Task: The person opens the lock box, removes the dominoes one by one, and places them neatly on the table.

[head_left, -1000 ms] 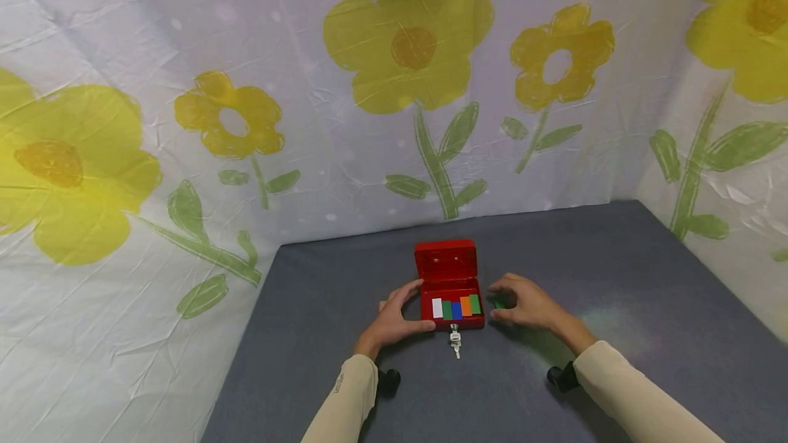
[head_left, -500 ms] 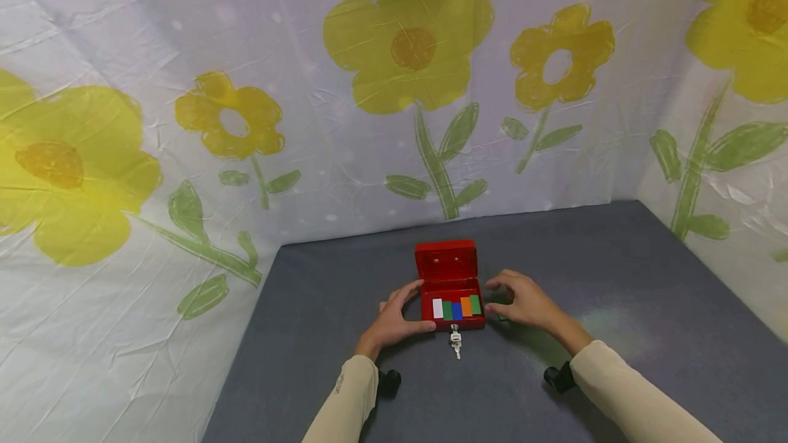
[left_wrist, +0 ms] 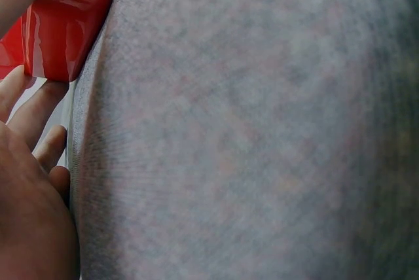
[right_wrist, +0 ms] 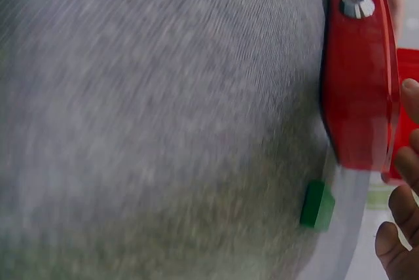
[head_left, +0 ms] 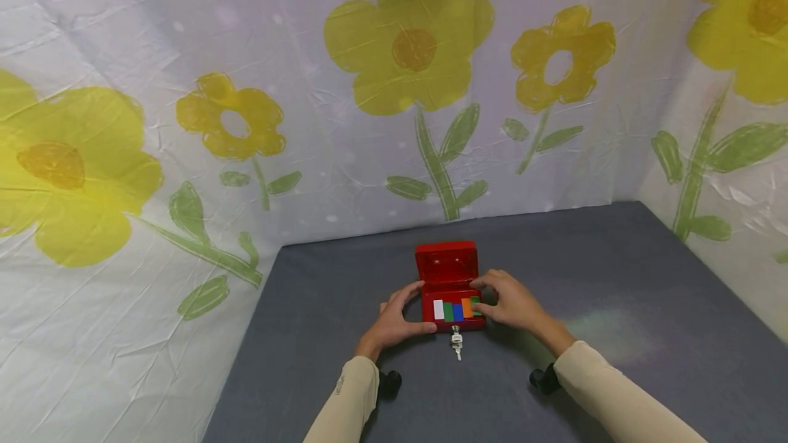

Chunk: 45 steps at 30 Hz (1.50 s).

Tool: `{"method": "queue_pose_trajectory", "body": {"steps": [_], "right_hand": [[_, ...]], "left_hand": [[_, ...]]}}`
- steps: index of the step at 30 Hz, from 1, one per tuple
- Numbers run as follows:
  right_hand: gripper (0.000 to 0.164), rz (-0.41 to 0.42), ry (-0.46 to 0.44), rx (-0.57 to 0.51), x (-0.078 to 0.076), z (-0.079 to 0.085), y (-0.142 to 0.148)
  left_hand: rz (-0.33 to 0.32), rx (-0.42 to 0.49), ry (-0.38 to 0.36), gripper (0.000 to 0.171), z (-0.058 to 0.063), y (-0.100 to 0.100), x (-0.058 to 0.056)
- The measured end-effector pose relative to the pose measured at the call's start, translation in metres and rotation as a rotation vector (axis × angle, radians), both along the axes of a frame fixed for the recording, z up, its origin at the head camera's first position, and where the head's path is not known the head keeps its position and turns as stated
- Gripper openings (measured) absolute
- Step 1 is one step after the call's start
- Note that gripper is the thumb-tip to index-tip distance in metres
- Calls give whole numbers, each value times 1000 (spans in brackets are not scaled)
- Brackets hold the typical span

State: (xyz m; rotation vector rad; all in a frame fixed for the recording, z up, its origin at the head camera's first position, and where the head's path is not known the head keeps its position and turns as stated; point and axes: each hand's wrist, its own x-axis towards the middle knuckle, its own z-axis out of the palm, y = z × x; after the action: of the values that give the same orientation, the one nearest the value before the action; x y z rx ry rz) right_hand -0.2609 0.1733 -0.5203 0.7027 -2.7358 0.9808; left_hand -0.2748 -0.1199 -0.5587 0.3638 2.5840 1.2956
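A small red cash box point(head_left: 429, 306) stands with its lid raised. Several coloured blocks lie in a row inside, among them a white block point(head_left: 438, 310), a blue block point(head_left: 457, 312) and an orange block point(head_left: 466, 307). My left hand point(head_left: 394, 318) holds the box's left side, thumb at the front corner and fingers toward the back. Over the right wall reaches my right hand point(head_left: 512, 299), thumb and forefinger apart; the thumb partly covers the rightmost green block point(head_left: 476, 301). Another green block point(right_wrist: 317, 205) lies on the table beside the box, hidden in the head view.
Keys point(head_left: 457, 343) hang from the lock at the front of the box. A dark grey cloth covers the table point(head_left: 345, 265). Behind it hangs a white sheet point(head_left: 345, 176) printed with yellow flowers.
My right hand has moved left from the loose green block beside the box to over the box's right side. My left hand has stayed on the box.
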Motion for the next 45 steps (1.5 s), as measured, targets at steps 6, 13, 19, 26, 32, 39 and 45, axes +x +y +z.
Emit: {"method": "queue_pose_trajectory", "body": {"steps": [6,13,19,26,32,39,45], "right_hand": [[40,2,7,47,-1,1,-13],[42,3,-11,54,0,0,-26],[43,-7,68,140,-1,-5,-37],[43,-20,90,159,-2,-6,-50],[40,9,72,151,-4,-1,-58],[39,28,45,170,-6,1,-64],[40,26,9,203,-9,2,-68]], "left_hand": [[1,-2,-9,92,3,1,2],[-1,0,-17,92,4,0,3],[-27,3,-3,91,1,-1,4],[-33,2,15,91,1,-2,4],[-35,-4,22,92,2,-2,3],[-53,-8,42,92,2,-2,1],[-62,-8,50,92,2,-3,1]]}}
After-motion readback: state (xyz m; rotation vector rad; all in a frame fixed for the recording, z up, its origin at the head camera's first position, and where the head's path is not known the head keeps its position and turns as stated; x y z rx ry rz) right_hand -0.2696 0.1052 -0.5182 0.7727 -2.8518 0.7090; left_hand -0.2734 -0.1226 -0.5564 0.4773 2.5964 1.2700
